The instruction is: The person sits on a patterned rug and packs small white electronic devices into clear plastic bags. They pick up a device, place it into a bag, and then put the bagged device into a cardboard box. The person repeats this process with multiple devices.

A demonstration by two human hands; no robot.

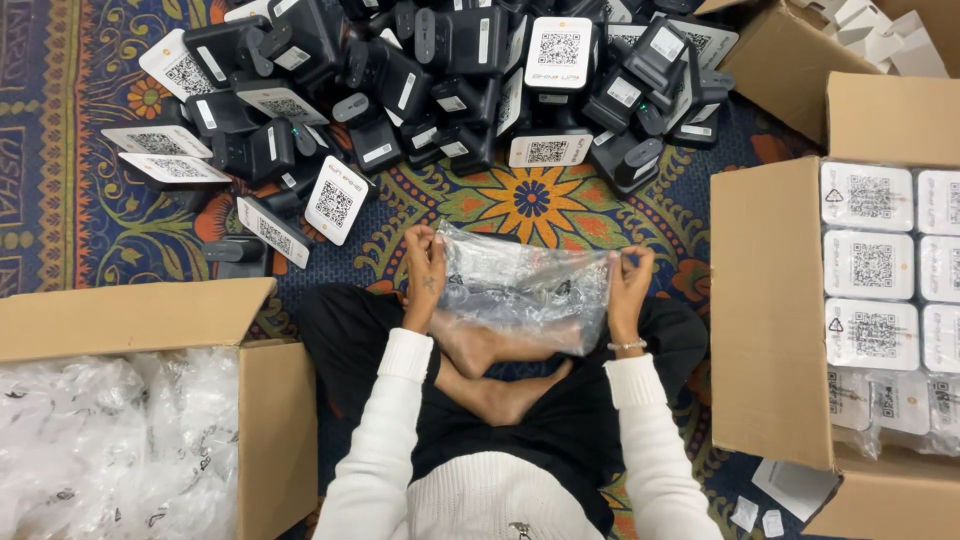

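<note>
I am viewing a clear plastic bag point(520, 285), thin, crinkled and glossy, which is hanging stretched over my crossed bare feet. My left hand point(424, 268) is pinching its left edge between fingertips; my right hand point(628, 285) is gripping the right edge likewise. Just beyond, a heap of black, blocky devices point(440, 80) with white square code labels is lying on the patterned carpet point(530, 195) (a narrow strip of floor is showing between heap and bag). At my left, a cardboard box point(150, 320) is holding rumpled clear bags; at my right, a second cardboard box point(770, 310) is holding bagged white-faced units in rows, its raised flap crowding my right elbow.
</note>
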